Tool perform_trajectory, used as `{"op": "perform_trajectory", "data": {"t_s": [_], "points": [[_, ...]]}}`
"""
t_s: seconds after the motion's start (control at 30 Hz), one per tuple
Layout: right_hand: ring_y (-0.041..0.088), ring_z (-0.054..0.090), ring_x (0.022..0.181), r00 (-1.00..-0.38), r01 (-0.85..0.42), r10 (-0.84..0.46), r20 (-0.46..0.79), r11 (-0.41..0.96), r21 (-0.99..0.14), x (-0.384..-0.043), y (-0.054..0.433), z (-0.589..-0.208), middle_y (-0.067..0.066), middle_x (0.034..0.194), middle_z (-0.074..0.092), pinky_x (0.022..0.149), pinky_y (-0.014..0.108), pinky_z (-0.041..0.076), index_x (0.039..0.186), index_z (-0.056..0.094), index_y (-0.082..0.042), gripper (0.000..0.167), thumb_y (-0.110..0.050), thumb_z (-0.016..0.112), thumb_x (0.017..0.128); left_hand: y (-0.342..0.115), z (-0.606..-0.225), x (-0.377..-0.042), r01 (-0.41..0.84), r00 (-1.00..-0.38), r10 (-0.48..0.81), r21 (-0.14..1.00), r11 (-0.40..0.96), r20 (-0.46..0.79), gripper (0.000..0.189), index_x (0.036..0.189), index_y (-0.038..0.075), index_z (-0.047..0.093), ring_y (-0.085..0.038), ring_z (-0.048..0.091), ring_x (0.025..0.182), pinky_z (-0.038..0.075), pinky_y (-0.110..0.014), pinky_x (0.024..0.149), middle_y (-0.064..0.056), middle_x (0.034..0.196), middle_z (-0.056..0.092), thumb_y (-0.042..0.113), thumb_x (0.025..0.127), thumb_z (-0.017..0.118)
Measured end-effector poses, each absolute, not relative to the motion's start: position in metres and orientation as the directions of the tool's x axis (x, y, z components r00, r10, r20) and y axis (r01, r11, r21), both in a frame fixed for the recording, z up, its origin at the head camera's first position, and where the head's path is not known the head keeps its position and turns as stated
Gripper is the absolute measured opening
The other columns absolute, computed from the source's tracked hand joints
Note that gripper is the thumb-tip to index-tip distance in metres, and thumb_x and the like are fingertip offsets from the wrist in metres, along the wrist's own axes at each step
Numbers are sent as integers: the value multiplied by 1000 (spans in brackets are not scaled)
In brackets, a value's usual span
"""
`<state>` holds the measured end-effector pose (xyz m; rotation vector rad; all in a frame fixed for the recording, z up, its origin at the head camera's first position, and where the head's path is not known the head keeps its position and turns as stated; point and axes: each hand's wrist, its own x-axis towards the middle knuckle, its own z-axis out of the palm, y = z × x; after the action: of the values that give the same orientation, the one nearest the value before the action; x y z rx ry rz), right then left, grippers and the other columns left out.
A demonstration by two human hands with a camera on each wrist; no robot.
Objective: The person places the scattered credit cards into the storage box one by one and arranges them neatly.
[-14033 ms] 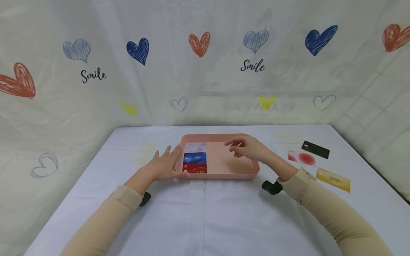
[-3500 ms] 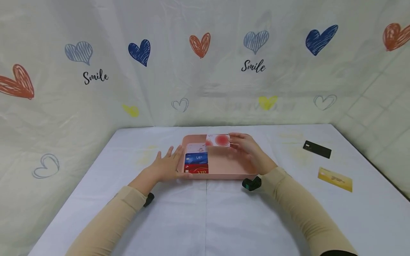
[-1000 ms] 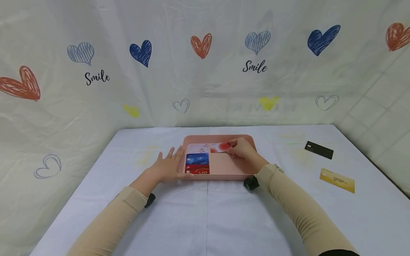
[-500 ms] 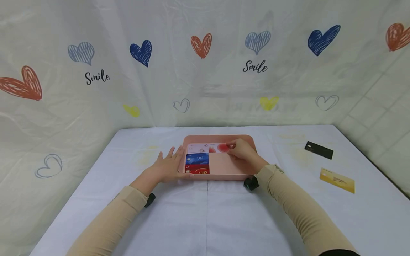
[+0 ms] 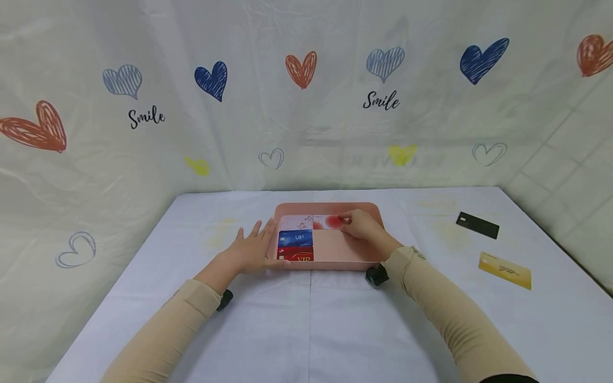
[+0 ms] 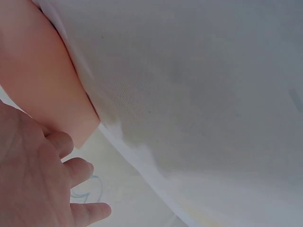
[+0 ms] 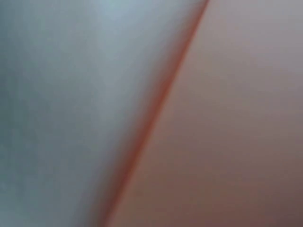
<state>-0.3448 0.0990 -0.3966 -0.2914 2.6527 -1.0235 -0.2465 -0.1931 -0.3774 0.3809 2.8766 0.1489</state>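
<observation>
A shallow pink tray (image 5: 345,249) sits on the white table. Down its left side lie a pale floral card (image 5: 293,222), a blue VIP card (image 5: 291,239) and a red VIP card (image 5: 294,252). My right hand (image 5: 361,225) reaches into the tray, fingers holding the right end of a white card with red circles (image 5: 324,222), which lies edge to edge with the floral card. With fingers spread, my left hand (image 5: 246,252) rests against the tray's left side; the left wrist view shows its fingers by the tray wall (image 6: 52,75). The right wrist view is blurred and hides the fingertips.
On the table to the right lie a black card (image 5: 478,225) and a gold card (image 5: 505,270). A white curtain printed with hearts (image 5: 301,69) hangs behind the table's far edge.
The card with red circles was on the table at right 14 seconds ago. My right hand brought it over the tray, lowered it and slid it left beside the floral card. My left hand stayed put.
</observation>
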Motion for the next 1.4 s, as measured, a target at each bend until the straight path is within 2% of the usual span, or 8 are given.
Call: {"op": "perform_trajectory", "data": {"t_s": [0.17, 0.3, 0.53, 0.67, 0.8, 0.87, 1.03, 1.4], "points": [[24, 55, 78, -942, -47, -269, -199, 695, -718, -341, 100, -395, 13, 96, 62, 60, 24, 45, 143, 58, 1, 44, -5, 62, 100, -193, -377, -246, 242, -937, 270, 143, 960, -221, 118, 165, 7, 5, -38, 4, 156, 3, -69, 118, -10, 172, 6, 76, 86, 58], [27, 56, 95, -947, -28, -254, -198, 677, -736, -339, 100, -394, 20, 124, 61, 65, 23, 49, 144, 57, 0, 44, -5, 63, 100, -193, -377, -246, 242, -936, 270, 147, 959, -224, 117, 165, 7, 5, -38, 4, 156, 2, -69, 118, -10, 172, 6, 76, 86, 58], [16, 45, 59, -944, -32, -264, -197, 667, -744, -340, 103, -393, 19, 111, 62, 58, 24, 42, 144, 56, -1, 45, -6, 63, 100, -193, -376, -246, 246, -937, 273, 146, 958, -219, 117, 165, 6, 6, -38, 4, 156, 4, -70, 118, -10, 172, 7, 75, 87, 59], [15, 49, 67, -942, -42, -278, -187, 652, -757, -339, 106, -393, 15, 113, 63, 60, 23, 44, 145, 55, 0, 45, -6, 63, 100, -193, -376, -246, 246, -937, 273, 142, 959, -219, 116, 165, 7, 6, -38, 4, 156, 4, -70, 118, -10, 172, 6, 75, 87, 59], [17, 49, 65, -935, -59, -302, -184, 646, -761, -338, 109, -391, 12, 92, 60, 61, 23, 45, 146, 54, 0, 46, -6, 62, 100, -193, -377, -245, 244, -936, 272, 144, 959, -222, 116, 165, 7, 7, -38, 4, 156, 4, -70, 118, -10, 172, 6, 75, 87, 59], [16, 51, 61, -932, -90, -322, -166, 649, -756, -338, 111, -389, 12, 92, 61, 60, 23, 47, 145, 54, 1, 46, -6, 61, 101, -194, -377, -246, 242, -937, 270, 145, 959, -222, 116, 165, 7, 7, -39, 5, 156, 4, -70, 118, -11, 172, 6, 75, 87, 58], [16, 58, 62, -924, -136, -360, -129, 625, -769, -335, 117, -383, 23, 115, 65, 62, 26, 55, 142, 56, 6, 42, -5, 61, 101, -194, -378, -246, 246, -937, 272, 141, 959, -218, 116, 165, 7, 7, -38, 4, 156, 5, -70, 118, -10, 172, 7, 76, 87, 58], [35, 69, 91, -908, -192, -413, -71, 561, -805, -325, 133, -363, 29, 124, 63, 79, 37, 61, 141, 55, 8, 39, -3, 55, 104, -196, -381, -247, 246, -937, 273, 148, 958, -215, 115, 165, 7, 7, -39, 5, 156, 4, -70, 117, -11, 172, 7, 74, 88, 58]]}}
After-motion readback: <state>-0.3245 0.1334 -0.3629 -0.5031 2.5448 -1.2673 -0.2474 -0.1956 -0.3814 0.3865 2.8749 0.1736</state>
